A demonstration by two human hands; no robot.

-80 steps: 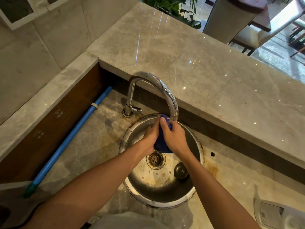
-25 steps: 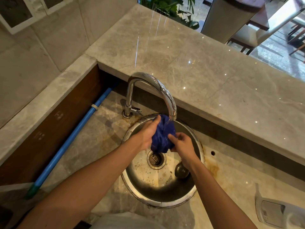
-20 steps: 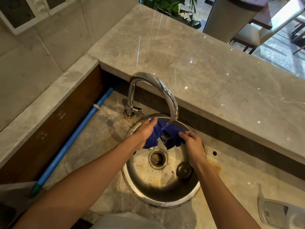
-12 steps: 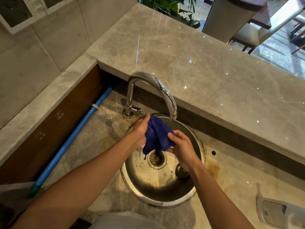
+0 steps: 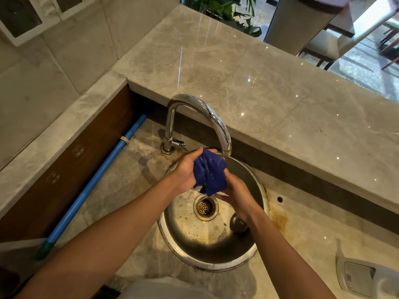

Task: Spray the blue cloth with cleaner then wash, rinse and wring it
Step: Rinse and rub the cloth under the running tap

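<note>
Together, the left hand point(image 5: 187, 169) and right hand point(image 5: 236, 192) gripped the bunched blue cloth point(image 5: 210, 174) with curled fingers, beneath the faucet point(image 5: 218, 124), over the sink point(image 5: 254, 251).

Dim, sharp wide-angle view; glints speckle the countertop point(image 5: 280, 100).

This looks like a bar or service counter in a restaurant or cafe. A small round steel sink point(image 5: 212, 253) with a curved chrome tap point(image 5: 207, 113) sits low behind a raised marble counter point(image 5: 269, 87), the way a serving bar is built. Beyond the counter I can see dining chairs point(image 5: 323, 48) at a table point(image 5: 343, 20), a polished floor and a leafy potted plant point(image 5: 222, 7).
</note>
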